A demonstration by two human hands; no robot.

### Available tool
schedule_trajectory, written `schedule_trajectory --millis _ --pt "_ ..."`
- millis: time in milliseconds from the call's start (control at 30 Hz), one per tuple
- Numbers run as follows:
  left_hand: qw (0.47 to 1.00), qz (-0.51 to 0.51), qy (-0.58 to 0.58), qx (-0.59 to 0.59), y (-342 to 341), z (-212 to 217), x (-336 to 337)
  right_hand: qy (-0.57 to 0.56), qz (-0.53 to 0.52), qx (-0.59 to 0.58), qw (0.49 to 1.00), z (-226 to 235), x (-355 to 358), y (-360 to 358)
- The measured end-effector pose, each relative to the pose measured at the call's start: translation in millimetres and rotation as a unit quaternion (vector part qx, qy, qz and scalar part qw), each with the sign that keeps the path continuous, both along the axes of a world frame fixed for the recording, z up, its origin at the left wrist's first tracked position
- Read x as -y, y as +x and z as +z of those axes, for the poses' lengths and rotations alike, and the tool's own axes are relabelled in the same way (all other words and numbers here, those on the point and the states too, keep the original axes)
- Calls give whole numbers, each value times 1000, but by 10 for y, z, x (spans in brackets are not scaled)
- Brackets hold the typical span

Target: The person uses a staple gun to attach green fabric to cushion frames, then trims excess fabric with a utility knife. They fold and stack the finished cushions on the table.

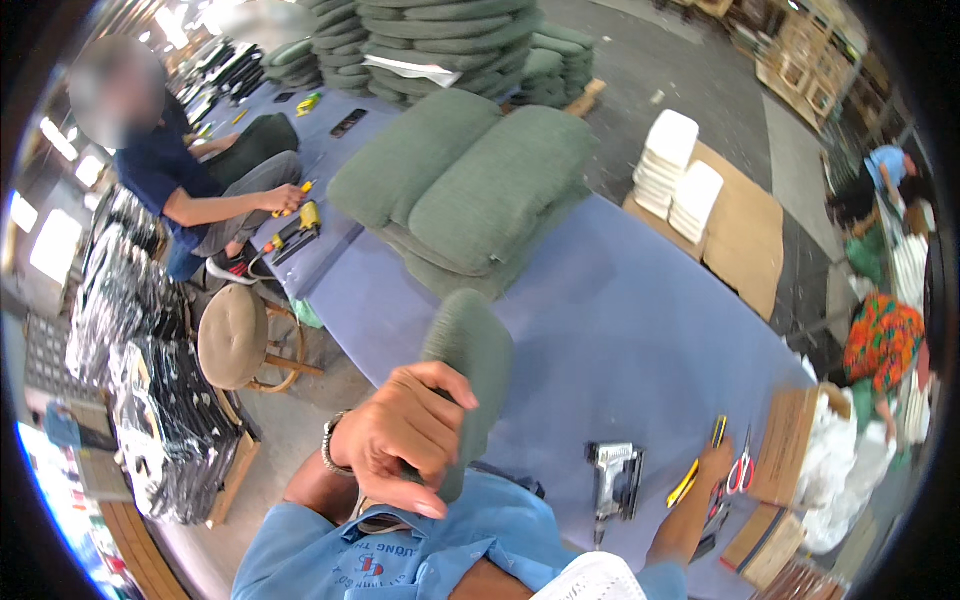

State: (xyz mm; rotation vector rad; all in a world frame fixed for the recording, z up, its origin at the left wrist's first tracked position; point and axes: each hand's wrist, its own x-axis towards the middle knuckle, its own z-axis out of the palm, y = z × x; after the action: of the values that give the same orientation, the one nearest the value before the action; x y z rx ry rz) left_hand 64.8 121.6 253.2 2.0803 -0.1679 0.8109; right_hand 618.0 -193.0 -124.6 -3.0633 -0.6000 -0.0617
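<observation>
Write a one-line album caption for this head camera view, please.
At a blue worktable, the left hand grips a green cushion while the right hand reaches toward yellow tools.

— Where does the view look from?
— From the person's head, a wide fisheye facing down and forward across the long blue-covered surface (620, 330); straight edges bend toward the rim.
— How near?
— Close: the person's own forearms rise from the lower edge.

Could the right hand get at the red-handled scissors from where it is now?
Probably yes. The right hand rests on the blue table right beside the red-handled scissors, with only a yellow tool on its other side and nothing lying between them.
</observation>
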Motion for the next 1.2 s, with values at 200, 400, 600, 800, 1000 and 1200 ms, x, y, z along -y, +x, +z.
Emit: schedule_trajectory --millis 200,400,600,800,1000,1200 --pt "999 25 33 -19 109 -8 -139 99 70 158 980 109 509 68" --pt "997 51 -18 50 467 -149 -212 157 147 106 971 -554 318 -1165" --pt "994 67 -34 81 773 -208 17 97 164 29 981 -1045 366 -2243" --pt "988 135 -3 77 600 -261 86 151 110 -1 982 -1012 332 -1988" --pt "932 345 7 -106 25 -311 155 444 180 -69 875 904 -1131 -1813" --pt "961 241 -42 -129 -82 -297 91 572 483 -131 650 3176 -2607 -2851"
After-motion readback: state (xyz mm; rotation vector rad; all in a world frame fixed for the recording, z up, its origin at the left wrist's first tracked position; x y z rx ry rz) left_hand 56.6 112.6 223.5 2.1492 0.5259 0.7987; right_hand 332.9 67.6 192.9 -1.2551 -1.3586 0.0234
